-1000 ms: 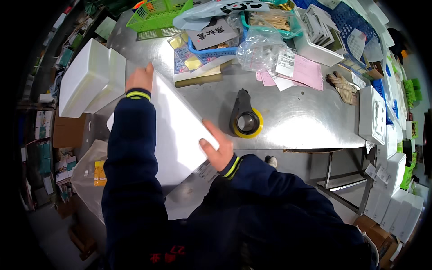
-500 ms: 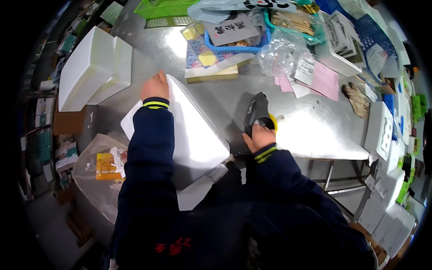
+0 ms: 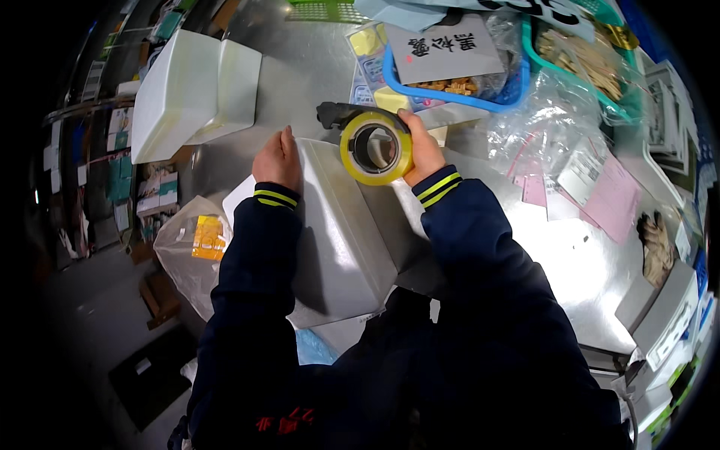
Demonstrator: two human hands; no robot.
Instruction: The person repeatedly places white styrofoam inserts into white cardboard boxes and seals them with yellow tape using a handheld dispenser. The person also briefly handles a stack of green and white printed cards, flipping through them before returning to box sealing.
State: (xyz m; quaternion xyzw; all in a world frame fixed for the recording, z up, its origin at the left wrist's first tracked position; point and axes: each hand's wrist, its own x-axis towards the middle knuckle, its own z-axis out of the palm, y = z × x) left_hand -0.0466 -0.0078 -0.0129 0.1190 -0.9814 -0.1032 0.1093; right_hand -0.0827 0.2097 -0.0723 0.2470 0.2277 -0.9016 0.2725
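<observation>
A white foam box (image 3: 341, 225) lies tilted at the table's near edge, between my forearms. My left hand (image 3: 277, 161) is closed at its far left edge, fingers pressed together against the box. In my right hand (image 3: 424, 150) is a black tape dispenser with a wide roll of yellowish tape (image 3: 352, 154). It is held up over the far right edge of the box, its black head pointing left toward my left hand. I cannot tell whether the tape touches the box.
Two white foam boxes (image 3: 176, 97) stand at the far left. A clear bag (image 3: 176, 251) with a yellow packet lies near left. Behind are a blue basket (image 3: 487, 101) and a teal basket (image 3: 622, 112). Crumpled plastic (image 3: 536, 112), pink slips (image 3: 611, 199) and work gloves (image 3: 656, 247) lie right.
My right hand has lifted the tape dispenser off the table and brought it forward and left over the box. My left hand stays at the box's edge. The whole view has shifted.
</observation>
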